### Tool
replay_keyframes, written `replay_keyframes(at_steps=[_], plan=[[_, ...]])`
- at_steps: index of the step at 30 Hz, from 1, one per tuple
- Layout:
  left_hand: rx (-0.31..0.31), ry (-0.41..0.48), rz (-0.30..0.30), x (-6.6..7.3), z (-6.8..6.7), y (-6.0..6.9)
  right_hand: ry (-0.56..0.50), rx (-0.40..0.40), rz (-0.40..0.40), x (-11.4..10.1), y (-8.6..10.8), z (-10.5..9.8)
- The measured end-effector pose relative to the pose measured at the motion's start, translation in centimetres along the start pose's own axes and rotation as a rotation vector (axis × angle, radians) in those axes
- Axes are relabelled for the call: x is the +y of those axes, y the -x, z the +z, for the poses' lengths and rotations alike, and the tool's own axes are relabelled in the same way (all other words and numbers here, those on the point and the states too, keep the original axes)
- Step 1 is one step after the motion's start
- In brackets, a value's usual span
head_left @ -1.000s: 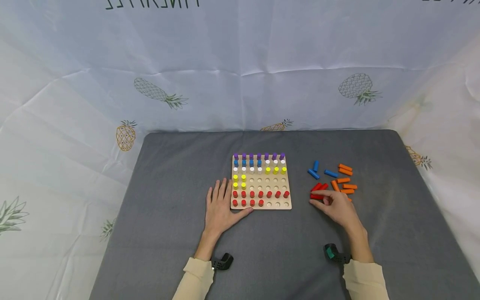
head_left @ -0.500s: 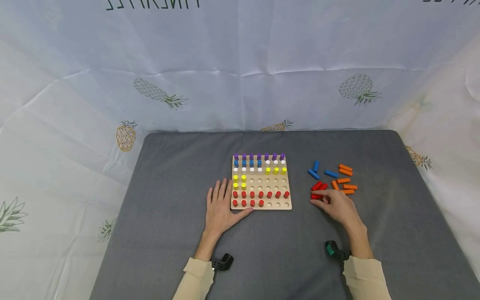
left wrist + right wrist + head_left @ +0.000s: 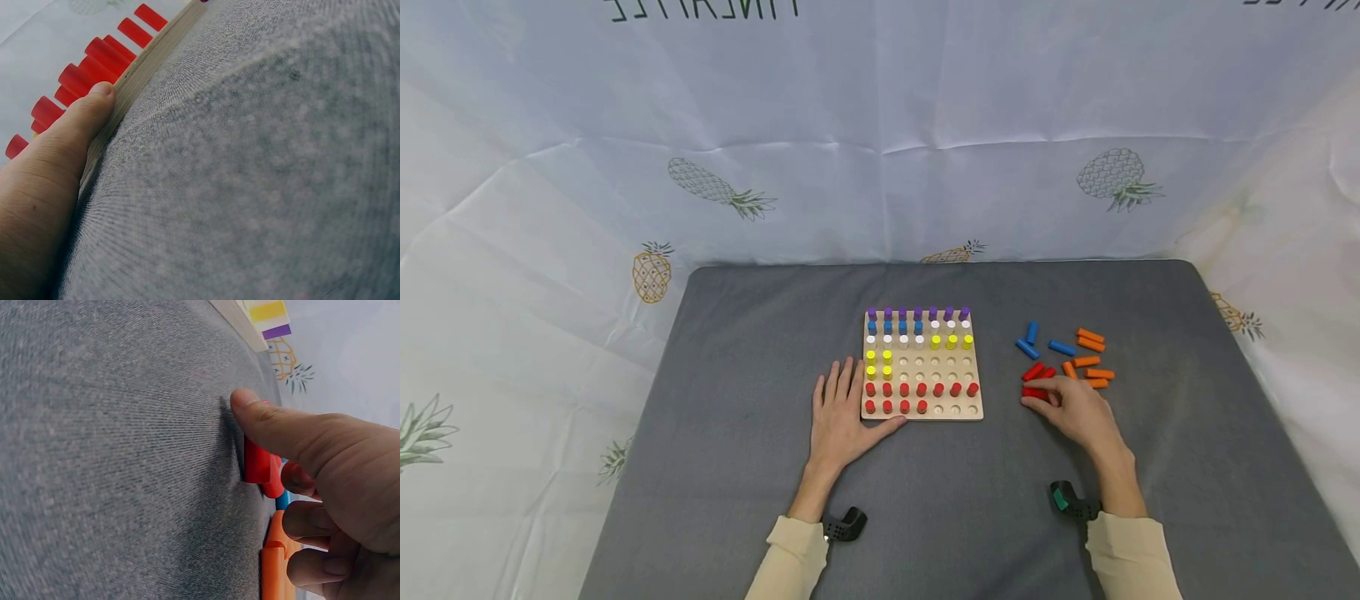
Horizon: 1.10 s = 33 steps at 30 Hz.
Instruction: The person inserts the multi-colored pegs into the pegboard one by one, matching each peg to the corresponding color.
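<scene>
A wooden pegboard [image 3: 927,368] lies mid-table, its holes partly filled with upright purple, blue, white, yellow and red pegs. My left hand [image 3: 838,425] rests flat at its lower left corner, fingers spread and straight. The thumb runs along the front edge, beside the standing red pegs [image 3: 80,78] in the left wrist view. To the right of the board, my right hand [image 3: 1082,415] pinches a lying red peg [image 3: 1034,393] between thumb and forefinger. In the right wrist view the thumb covers part of this red peg [image 3: 256,464]; the other fingers are curled.
Two more red pegs [image 3: 1033,372] lie just beyond the right fingertips. Loose blue pegs [image 3: 1062,347] and several orange pegs [image 3: 1100,374] are scattered behind and right of them. A grey cloth [image 3: 955,500] covers the table; a pineapple-print curtain [image 3: 880,192] hangs behind.
My right hand has shifted very slightly to the right, with its fingers still on the red peg. An orange peg by the hand is now covered. The left hand stays put.
</scene>
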<state>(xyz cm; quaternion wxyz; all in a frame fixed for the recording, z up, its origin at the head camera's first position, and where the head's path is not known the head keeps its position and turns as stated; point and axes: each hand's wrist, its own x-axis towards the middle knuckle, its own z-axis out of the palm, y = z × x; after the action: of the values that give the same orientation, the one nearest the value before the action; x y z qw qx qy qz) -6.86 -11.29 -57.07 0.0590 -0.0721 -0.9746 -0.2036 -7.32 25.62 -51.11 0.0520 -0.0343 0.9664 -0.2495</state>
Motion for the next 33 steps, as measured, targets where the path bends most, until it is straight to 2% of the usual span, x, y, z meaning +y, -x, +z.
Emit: replay_keyframes(at_steps=[7, 14, 20, 22, 27, 33], plan=[[0.020, 0.002, 0.015, 0.0, 0.0, 0.1, -0.030, 0.073, -0.018, -0.3, 0.3, -0.1], [0.002, 0.008, 0.007, -0.1, 0.0, 0.1, -0.070, 0.142, -0.038, -0.8, 0.7, 0.0], [0.022, 0.006, 0.023, -0.1, 0.0, 0.1, -0.100, 0.181, -0.058, -1.3, 0.9, 0.2], [0.007, 0.004, 0.017, 0.0, 0.0, 0.1, -0.117, 0.207, -0.064, -1.4, 1.0, 0.3], [-0.029, 0.006, -0.004, 0.1, -0.1, 0.0, -0.195, 0.288, -0.085, -2.0, 1.0, 0.6], [0.015, 0.006, 0.018, -0.1, 0.1, 0.1, -0.330, 0.335, -0.122, -3.5, 1.3, 0.8]])
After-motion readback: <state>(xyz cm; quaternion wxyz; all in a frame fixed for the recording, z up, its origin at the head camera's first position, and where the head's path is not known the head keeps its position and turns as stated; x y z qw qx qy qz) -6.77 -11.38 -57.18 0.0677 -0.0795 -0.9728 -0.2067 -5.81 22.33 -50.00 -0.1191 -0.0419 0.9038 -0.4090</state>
